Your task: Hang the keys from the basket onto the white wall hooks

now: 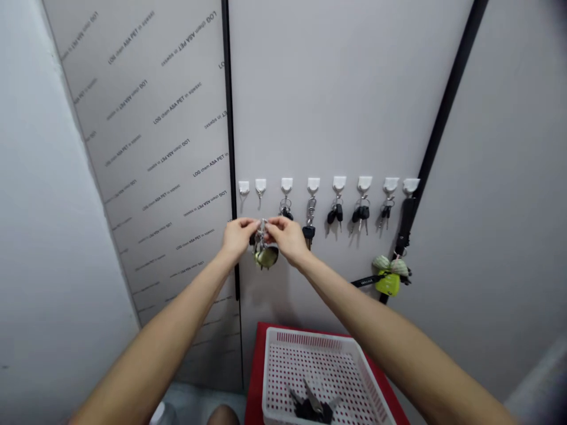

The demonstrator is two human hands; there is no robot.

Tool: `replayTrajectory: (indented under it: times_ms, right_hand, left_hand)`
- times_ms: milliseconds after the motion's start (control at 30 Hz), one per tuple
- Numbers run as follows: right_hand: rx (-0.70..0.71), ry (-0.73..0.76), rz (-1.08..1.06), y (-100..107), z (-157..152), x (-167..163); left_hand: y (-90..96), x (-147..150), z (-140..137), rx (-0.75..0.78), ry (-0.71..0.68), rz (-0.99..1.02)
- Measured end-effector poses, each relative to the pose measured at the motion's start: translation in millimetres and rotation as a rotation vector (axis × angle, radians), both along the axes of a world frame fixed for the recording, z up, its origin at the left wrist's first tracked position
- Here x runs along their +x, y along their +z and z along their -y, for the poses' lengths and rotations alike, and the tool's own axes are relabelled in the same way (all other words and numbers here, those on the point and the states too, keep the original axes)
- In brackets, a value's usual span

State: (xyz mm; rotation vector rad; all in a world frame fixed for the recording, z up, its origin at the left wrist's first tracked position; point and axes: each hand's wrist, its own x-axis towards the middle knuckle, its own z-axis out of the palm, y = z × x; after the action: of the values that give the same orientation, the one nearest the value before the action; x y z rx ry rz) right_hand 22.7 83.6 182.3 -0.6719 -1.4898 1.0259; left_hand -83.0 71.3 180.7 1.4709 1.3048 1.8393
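Left hand [238, 237] and right hand [289, 238] pinch a keyring bunch [267, 257] (hung keys [286, 211] partly hidden, basket [310, 338] below).

A key bunch [261, 241] with a shiny yellow-green piece [268, 257] hangs from fingers [277, 223].

Bare skin from fingers [248, 223] to upper forearms

The person's left hand [236, 241] and right hand [289, 238] are bare, with slim fingers and rounded knuckles; the nails are too small to make out. Both wrists are narrow and uncovered. The left forearm [166, 339] and right forearm [376, 321] are bare too, slender and smooth in outline, broadening steadily away from the wrists until the frame cuts them off. At the lower edge shows a small rounded bare shape, perhaps a knee [222, 416]; too little is visible to be sure.
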Motion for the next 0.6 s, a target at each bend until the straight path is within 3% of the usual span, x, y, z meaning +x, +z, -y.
replayTrajectory:
  times_ms: [133, 267, 433, 533, 600]
  right_hand:
    - [0.167, -0.136, 0.001, 35.1, -22.8, -18.4]
    - [0.221, -0.306, 0.100, 47.0, -40.3, -23.8]
    - [0.205, -0.364, 0.280, 38.4, -42.9, -22.8]
    - [0.329, -0.385, 0.358, 25.1, -30.8, -14.1]
    - [0.425, -0.396, 0.424, 8.1, -18.5, -1.8]
  left_hand:
    - [30.3, -5.7, -26.6, 0.091, 0.061, 0.128]
    - [38.6, -1.9, -45.7, 0.059, 0.132, 0.158]
    - [28.5, 0.5, -50.8, 0.002, 0.125, 0.150]
    - [13.7, -4.2, -42.6, 0.009, 0.130, 0.131]
    - [-6.6, -7.0, -31.6, 0.051, 0.155, 0.103]
